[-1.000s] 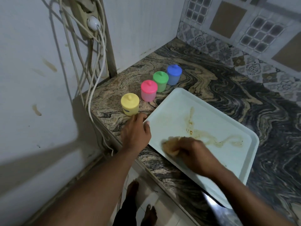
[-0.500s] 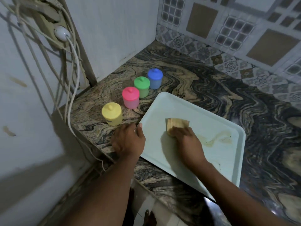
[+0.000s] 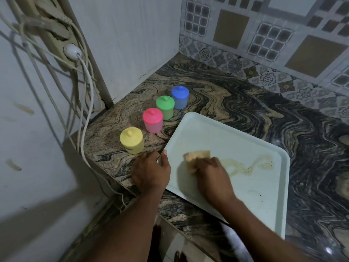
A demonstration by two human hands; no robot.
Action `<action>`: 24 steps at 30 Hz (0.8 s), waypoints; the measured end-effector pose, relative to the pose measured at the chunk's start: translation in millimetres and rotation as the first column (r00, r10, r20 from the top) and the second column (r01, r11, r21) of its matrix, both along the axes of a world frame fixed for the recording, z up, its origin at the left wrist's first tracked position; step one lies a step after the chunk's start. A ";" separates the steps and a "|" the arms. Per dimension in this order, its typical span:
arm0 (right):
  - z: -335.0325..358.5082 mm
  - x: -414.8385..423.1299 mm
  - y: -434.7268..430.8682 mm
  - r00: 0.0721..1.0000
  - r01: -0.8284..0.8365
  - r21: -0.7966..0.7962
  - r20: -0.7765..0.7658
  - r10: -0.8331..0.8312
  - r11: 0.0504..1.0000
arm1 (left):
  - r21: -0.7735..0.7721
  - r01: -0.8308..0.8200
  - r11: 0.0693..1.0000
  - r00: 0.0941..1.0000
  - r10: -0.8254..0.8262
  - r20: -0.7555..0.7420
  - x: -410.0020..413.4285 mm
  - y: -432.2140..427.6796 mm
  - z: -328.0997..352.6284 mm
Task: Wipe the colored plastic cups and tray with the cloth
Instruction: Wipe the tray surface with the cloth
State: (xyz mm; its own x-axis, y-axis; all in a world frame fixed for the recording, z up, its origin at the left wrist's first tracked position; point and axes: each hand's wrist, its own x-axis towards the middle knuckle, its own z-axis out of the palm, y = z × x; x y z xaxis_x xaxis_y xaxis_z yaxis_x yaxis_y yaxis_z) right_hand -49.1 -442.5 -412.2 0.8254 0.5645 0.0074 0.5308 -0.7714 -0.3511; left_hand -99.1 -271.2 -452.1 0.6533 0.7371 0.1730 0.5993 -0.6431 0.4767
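Observation:
A pale tray lies on the marbled counter with a brown smear on its right half. My right hand presses a tan cloth onto the tray just left of the smear, fingers curled over it. The tray's left edge is gripped by my left hand, thumb on the rim. Beyond the tray stands a diagonal row of lidded cups: yellow, pink, green, blue.
White cables and a power strip hang on the left wall beside the counter's edge. A white wall panel and patterned tiles close the back corner. The counter stretches to the right. A bare foot shows below.
My right hand slid the cloth from the tray's near edge up to the middle, then slightly down and right toward the smear. Much of the smear is gone. My left hand stays on the rim.

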 end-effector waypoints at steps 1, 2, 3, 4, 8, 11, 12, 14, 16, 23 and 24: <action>4.4 -18.1 -0.4 0.994 -0.101 0.018 -0.039 0.102 0.995 | 0.006 -0.001 1.000 1.000 0.001 -0.017 -0.4 0.3 0.5; 8.5 -23.8 0.0 0.984 -0.152 0.063 -0.088 0.157 0.986 | 0.007 0.001 1.000 0.999 -0.001 -0.037 -0.1 0.1 1.1; 13.0 -15.3 4.0 0.982 -0.143 0.121 -0.107 0.156 0.982 | 0.004 0.003 1.000 0.999 -0.003 -0.054 0.1 0.0 1.8; 14.0 3.1 11.2 0.991 -0.085 0.178 -0.088 0.102 0.980 | 0.002 0.007 1.000 0.998 -0.007 -0.063 -0.6 0.1 2.1; 7.5 107.1 47.4 0.964 0.265 0.237 -0.046 -0.262 0.935 | 0.001 0.005 1.000 0.999 -0.005 -0.046 -0.8 -1.5 3.2; -6.9 105.9 73.3 0.992 0.124 0.046 0.006 -0.124 0.991 | -0.015 -0.004 1.000 0.998 0.003 -0.055 -0.3 -0.5 2.5; -12.5 91.1 74.6 0.999 0.022 0.028 0.024 -0.023 0.999 | -0.022 0.001 1.000 0.998 -0.002 -0.059 0.0 0.1 2.7; -19.6 56.0 63.4 0.986 -0.164 0.036 0.036 0.163 0.986 | -0.019 0.000 1.000 0.998 -0.001 -0.055 -0.1 1.3 2.8; -10.1 20.8 36.0 0.925 -0.377 0.075 -0.009 0.379 0.923 | -0.009 -0.002 1.000 0.998 0.001 -0.061 -1.1 0.9 2.5; 4.5 89.4 -0.6 0.987 0.157 0.143 -0.041 -0.153 0.977 | 0.000 0.004 1.000 0.987 -0.004 -0.160 2.5 0.8 -0.1; -0.4 94.8 0.3 0.979 0.205 0.073 -0.038 -0.202 0.976 | -0.002 0.010 1.000 0.986 -0.010 -0.168 3.5 -0.6 0.4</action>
